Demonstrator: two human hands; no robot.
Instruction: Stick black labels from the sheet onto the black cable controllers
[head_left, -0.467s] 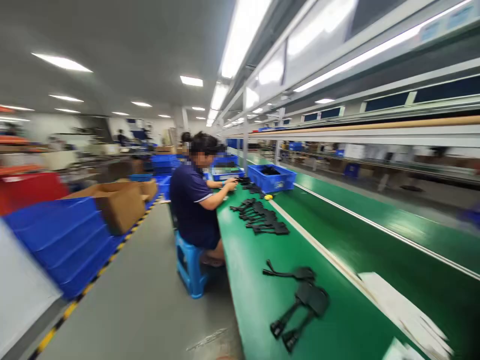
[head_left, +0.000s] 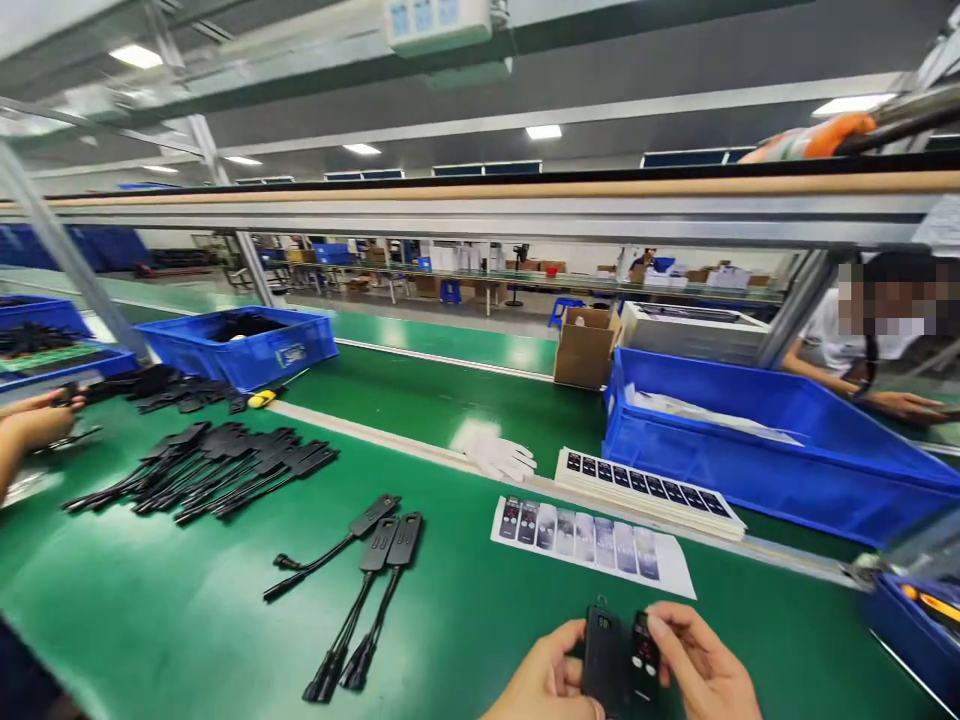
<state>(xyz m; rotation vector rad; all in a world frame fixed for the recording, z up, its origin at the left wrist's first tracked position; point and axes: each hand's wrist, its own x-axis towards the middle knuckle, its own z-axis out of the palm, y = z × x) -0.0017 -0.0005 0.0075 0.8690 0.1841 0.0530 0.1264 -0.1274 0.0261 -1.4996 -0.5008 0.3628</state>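
My left hand (head_left: pixel 546 682) grips a flat black device (head_left: pixel 602 660) with a small window near its top end. Between the thumb and fingers of my right hand (head_left: pixel 705 662) is a black label (head_left: pixel 643 655) with red and white marks, held just beside the device. Beyond my hands lies a label sheet (head_left: pixel 675 565), some of its places bare of labels. To the left rest a few similar black devices with cables (head_left: pixel 405 540), and farther left a row of several more (head_left: pixel 255 455).
Behind the label sheet are a stack of label sheets (head_left: pixel 652 488), a white glove (head_left: pixel 501 457) and a large blue bin (head_left: pixel 765 470). Another blue bin (head_left: pixel 300 345) and a yellow tool (head_left: pixel 262 398) stand left. A co-worker's hands (head_left: pixel 37 420) work at the left edge; another person sits across at right.
The view has swung right from along the bench to its front. Both my hands, the device, the label and the label sheet now show; my hands were out of sight before.
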